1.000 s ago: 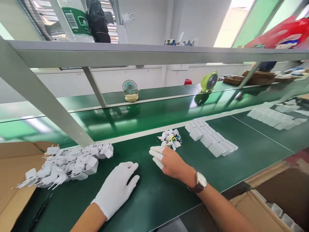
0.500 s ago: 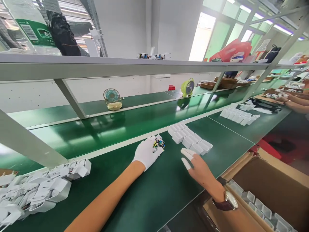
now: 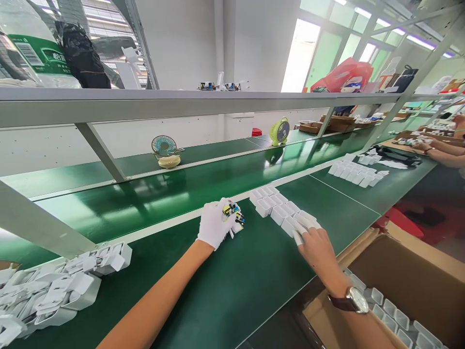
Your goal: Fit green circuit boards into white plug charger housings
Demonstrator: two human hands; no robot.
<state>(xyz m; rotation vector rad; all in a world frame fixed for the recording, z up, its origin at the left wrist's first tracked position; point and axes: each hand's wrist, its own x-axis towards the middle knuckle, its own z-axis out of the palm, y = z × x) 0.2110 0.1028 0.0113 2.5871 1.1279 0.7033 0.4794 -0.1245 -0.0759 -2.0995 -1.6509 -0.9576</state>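
Note:
My left hand point(image 3: 214, 224), in a white glove, is closed around a small circuit board point(image 3: 232, 211) with yellow, blue and black parts. White plastic pieces show beside the board under the glove. White finger covers are on the thumb and fingers of my right hand point(image 3: 315, 242). These fingers are at the near end of a group of white plastic housings point(image 3: 278, 213), with thumb and fingertips around the end one. The hand partly hides that housing.
A pile of white plastic parts point(image 3: 54, 291) lies at left. An open carton point(image 3: 407, 261) holding housings stands at lower right. More housings point(image 3: 358, 172) lie farther along the bench. A shelf beam point(image 3: 218, 104) crosses above; two small fans point(image 3: 279, 132) stand behind. Another person's arms point(image 3: 441, 154) are at far right.
My right hand has moved forward and right, from bare bench onto the end housing. My left hand has turned slightly with the circuit board still in it. The view has shifted a little.

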